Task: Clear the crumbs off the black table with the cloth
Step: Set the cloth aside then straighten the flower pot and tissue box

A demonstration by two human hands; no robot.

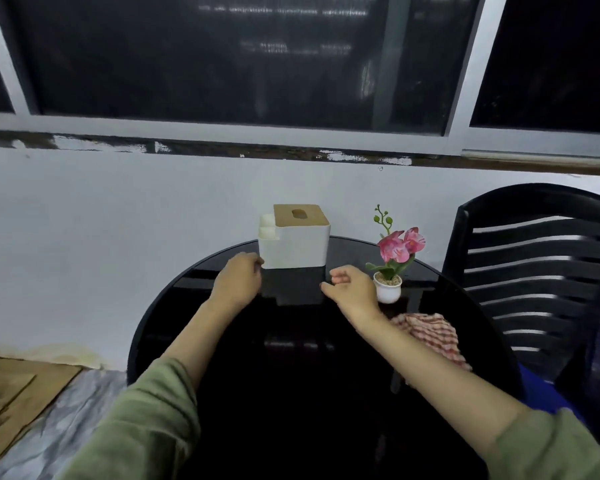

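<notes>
The round black table [291, 393] has a glossy top; I cannot make out any crumbs on it. A red-and-white checked cloth [430, 332] lies crumpled at the table's right side, partly hidden behind my right forearm. My left hand [238, 280] reaches to the lower left corner of the white tissue box [295, 242], its fingertips touching or almost touching the box. My right hand [350, 287] hovers just right of the box with fingers loosely curled and nothing in it. Neither hand is on the cloth.
A small white pot with a pink orchid [394, 261] stands right beside my right hand. A black slatted plastic chair [541, 271] is at the table's right. A white wall and dark window lie behind the table. Cardboard [14, 393] lies on the floor at left.
</notes>
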